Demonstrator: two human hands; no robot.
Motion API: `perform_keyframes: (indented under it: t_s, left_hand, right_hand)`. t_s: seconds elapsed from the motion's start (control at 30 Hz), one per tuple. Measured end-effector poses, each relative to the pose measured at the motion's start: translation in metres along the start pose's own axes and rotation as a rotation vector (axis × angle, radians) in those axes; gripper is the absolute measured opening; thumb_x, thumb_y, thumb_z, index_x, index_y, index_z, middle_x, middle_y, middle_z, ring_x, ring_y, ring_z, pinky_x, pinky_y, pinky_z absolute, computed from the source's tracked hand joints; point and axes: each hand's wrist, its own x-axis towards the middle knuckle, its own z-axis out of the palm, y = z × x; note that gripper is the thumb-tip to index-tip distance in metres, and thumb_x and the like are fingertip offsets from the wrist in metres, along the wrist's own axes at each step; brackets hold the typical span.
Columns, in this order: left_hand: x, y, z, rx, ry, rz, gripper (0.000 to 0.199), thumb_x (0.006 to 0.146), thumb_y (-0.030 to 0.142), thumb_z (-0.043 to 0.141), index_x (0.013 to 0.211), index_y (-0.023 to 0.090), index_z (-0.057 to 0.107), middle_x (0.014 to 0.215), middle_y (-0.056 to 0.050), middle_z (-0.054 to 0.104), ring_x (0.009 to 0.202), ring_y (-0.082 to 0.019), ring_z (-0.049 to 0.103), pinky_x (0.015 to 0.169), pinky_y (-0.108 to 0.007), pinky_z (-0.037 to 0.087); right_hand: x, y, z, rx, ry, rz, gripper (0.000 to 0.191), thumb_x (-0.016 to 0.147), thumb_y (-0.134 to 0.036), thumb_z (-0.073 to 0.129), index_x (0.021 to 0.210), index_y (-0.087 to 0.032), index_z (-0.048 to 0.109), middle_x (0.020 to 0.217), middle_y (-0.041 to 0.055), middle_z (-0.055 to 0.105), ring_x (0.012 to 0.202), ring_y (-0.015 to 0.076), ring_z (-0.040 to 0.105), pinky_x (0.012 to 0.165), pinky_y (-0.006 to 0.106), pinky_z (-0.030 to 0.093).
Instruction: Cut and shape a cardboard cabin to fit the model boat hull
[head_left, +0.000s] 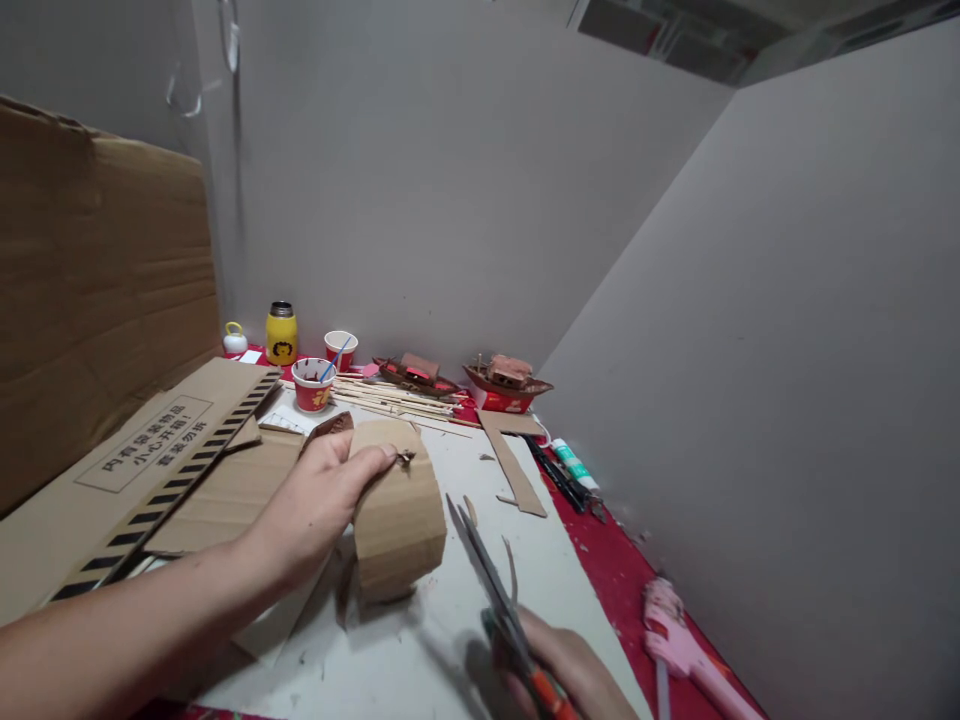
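My left hand (330,490) is closed on a curved piece of cardboard (401,530), with the thumb pressed on its upper part. A small dark scrap (405,458) shows at the thumb tip. Behind the fingers a dark brown piece (328,425) sticks up, and I cannot tell whether it is held too. At the lower right my right hand (562,650) grips scissors (487,570) with orange handles. Their blades point up and away, slightly parted, to the right of the curved cardboard and apart from it.
Cardboard sheets (161,450) lie on the left below a tall cardboard box (105,290). Paper cups (312,390), a yellow bottle (281,335), thin sticks (397,400) and two model boats (510,375) line the back. A pink glue gun (675,640) lies right.
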Motion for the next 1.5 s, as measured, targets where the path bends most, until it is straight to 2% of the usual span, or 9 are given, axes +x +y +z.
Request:
perform_keyframes:
  t_s: [0.13,0.3,0.53,0.7,0.83,0.97,1.2,1.33,1.5]
  left_hand:
    - [0.001,-0.004,-0.001,0.064,-0.006,0.04,0.022,0.084,0.032,0.056,0.07,0.02,0.067,0.076,-0.002,0.068,0.077,-0.02,0.058,0.069,-0.027,0.043]
    - [0.002,-0.012,-0.001,0.122,-0.019,0.012,0.025,0.085,0.034,0.054,0.068,0.021,0.068,0.073,-0.001,0.067,0.074,-0.02,0.058,0.068,-0.029,0.044]
    - [0.006,-0.017,-0.002,0.12,-0.031,-0.015,0.025,0.086,0.036,0.055,0.078,0.02,0.073,0.078,-0.002,0.07,0.078,-0.021,0.061,0.07,-0.029,0.047]
    - [0.007,-0.016,-0.001,0.06,-0.031,-0.061,0.024,0.084,0.033,0.055,0.072,0.019,0.071,0.072,-0.004,0.07,0.073,-0.021,0.062,0.066,-0.029,0.047]
    - [0.008,-0.015,0.001,0.081,-0.043,-0.056,0.022,0.082,0.032,0.057,0.068,0.021,0.07,0.071,-0.002,0.069,0.075,-0.021,0.062,0.067,-0.029,0.047]
    - [0.008,-0.014,0.002,0.073,-0.05,-0.088,0.024,0.083,0.033,0.054,0.07,0.02,0.07,0.071,-0.002,0.068,0.076,-0.022,0.062,0.066,-0.03,0.047]
    - [0.009,-0.024,-0.003,0.211,0.014,-0.064,0.025,0.081,0.035,0.058,0.062,0.02,0.066,0.066,-0.002,0.062,0.067,-0.019,0.054,0.058,-0.028,0.04]
    - [0.009,-0.022,-0.005,0.196,0.05,-0.081,0.021,0.077,0.035,0.063,0.063,0.019,0.066,0.071,-0.004,0.064,0.071,-0.02,0.055,0.06,-0.028,0.041]
    - [0.011,-0.01,-0.007,0.212,-0.037,-0.157,0.023,0.07,0.037,0.065,0.057,0.018,0.062,0.062,-0.001,0.058,0.061,-0.017,0.051,0.053,-0.027,0.038]
  right_hand:
    - [0.005,-0.013,-0.008,-0.512,0.277,-0.102,0.023,0.085,-0.046,0.059,0.076,-0.026,0.051,0.059,-0.0006,0.058,0.049,0.0169,0.052,0.045,0.026,0.041]
    - [0.01,-0.02,-0.011,-0.854,0.352,-0.169,0.023,0.089,-0.041,0.056,0.075,-0.025,0.045,0.058,-0.0023,0.058,0.045,0.0157,0.053,0.042,0.025,0.038]
    - [0.011,-0.02,-0.012,-0.969,0.376,-0.194,0.025,0.089,-0.046,0.055,0.079,-0.023,0.05,0.063,-0.0001,0.061,0.051,0.0179,0.061,0.046,0.026,0.042]
    - [0.014,-0.02,-0.013,-1.03,0.415,-0.213,0.028,0.087,-0.049,0.056,0.084,-0.021,0.054,0.07,0.004,0.063,0.059,0.0211,0.064,0.053,0.03,0.046]
    - [0.014,-0.017,-0.013,-1.019,0.399,-0.161,0.032,0.087,-0.052,0.056,0.084,-0.02,0.054,0.066,0.0022,0.062,0.057,0.0206,0.063,0.05,0.028,0.043]
    - [0.016,-0.014,-0.012,-1.025,0.416,-0.187,0.038,0.091,-0.056,0.051,0.089,-0.018,0.056,0.067,0.0029,0.063,0.057,0.0208,0.063,0.051,0.029,0.043]
    - [0.017,-0.013,-0.008,-1.079,0.437,-0.208,0.044,0.093,-0.058,0.044,0.075,-0.02,0.054,0.058,-0.0002,0.056,0.047,0.0178,0.056,0.046,0.028,0.036]
    - [0.015,-0.018,-0.006,-1.12,0.468,-0.255,0.046,0.095,-0.057,0.04,0.075,-0.019,0.055,0.057,0.0001,0.057,0.047,0.0176,0.056,0.048,0.028,0.036]
    - [0.012,-0.025,-0.006,-1.182,0.489,-0.274,0.048,0.096,-0.058,0.037,0.073,-0.02,0.055,0.057,0.001,0.057,0.049,0.0181,0.056,0.051,0.029,0.034]
